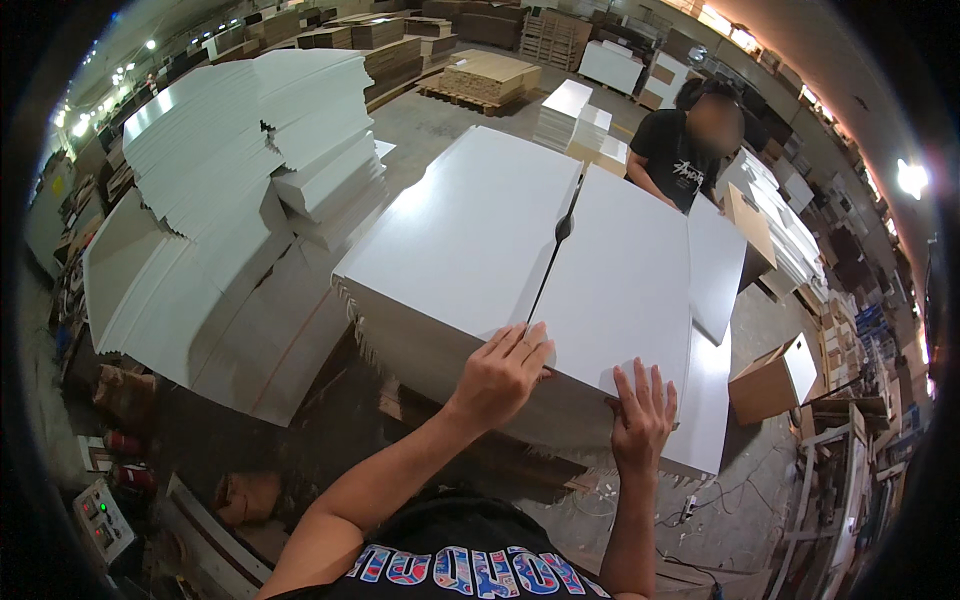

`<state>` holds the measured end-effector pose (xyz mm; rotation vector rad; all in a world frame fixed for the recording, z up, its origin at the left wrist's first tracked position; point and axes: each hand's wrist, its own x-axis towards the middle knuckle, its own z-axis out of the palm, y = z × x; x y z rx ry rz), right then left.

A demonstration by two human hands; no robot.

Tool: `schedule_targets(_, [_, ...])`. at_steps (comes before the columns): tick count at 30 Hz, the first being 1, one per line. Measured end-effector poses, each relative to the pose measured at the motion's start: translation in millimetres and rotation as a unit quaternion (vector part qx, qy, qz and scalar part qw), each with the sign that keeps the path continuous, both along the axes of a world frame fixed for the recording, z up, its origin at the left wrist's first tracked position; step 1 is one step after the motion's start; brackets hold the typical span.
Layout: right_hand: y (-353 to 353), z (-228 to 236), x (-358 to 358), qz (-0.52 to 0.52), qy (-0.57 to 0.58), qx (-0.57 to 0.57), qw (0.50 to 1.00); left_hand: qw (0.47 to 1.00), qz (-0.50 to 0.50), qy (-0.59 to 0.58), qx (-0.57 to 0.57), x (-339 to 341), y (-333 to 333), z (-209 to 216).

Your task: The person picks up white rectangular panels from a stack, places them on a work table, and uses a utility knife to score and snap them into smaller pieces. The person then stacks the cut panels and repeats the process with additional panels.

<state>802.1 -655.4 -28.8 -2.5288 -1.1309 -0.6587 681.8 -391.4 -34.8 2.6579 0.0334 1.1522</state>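
Note:
In front of me lies a tall stack of flat white cardboard sheets [450, 230]. A dark slot [563, 230] with a wider spot splits the top sheet into a left and a right panel. My left hand [505, 368] rests at the near edge, its fingers stretched over the sheet where the slot meets that edge. Farther right, my right hand [643, 408] lies with spread fingers on the near edge of the right panel [630, 270]. Its thumb points left along the edge. What lies beneath both palms is hidden.
Another big stack of white cardboard [230, 230] stands at the left. Across the sheets is a person in a black shirt [675, 150]. An open brown-and-white box [770, 380] sits on the floor at right, and a pallet of brown board [490, 78] stands behind.

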Motion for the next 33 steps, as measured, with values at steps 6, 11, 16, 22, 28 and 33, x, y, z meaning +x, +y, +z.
schedule_targets(6, [2.5, 2.9, 3.8, 0.012, 0.002, 0.019, 1.0, 1.0, 0.023, -0.017, 0.005, 5.1, 0.4, -3.1])
schedule_targets(11, [-1.8, 4.4, 3.3, 0.003, 0.031, 0.006, 0.999, 0.999, 0.008, -0.029, -0.01, 3.9, 4.3, -2.6])
schedule_targets(16, [-6.4, -7.5, 11.2, 0.002, 0.036, -0.004, 0.999, 1.0, -0.001, -0.014, -0.009, 4.6, 9.6, -0.7])
schedule_targets(22, [16.1, 1.4, -10.2, 0.001, 0.06, 0.046, 0.997, 0.996, -0.052, 0.032, -0.065, -44.4, 26.3, 3.3])
schedule_targets(28, [78.3, 69.2, -95.3, -0.066, 0.012, 0.024, 0.997, 0.989, -0.077, -0.067, -0.109, -180.1, 99.1, -14.8])
schedule_targets(33, [210.6, 105.1, -159.3, 0.2, 0.048, 0.2, 0.958, 0.986, 0.077, -0.052, -0.137, -309.3, 169.7, -13.7])
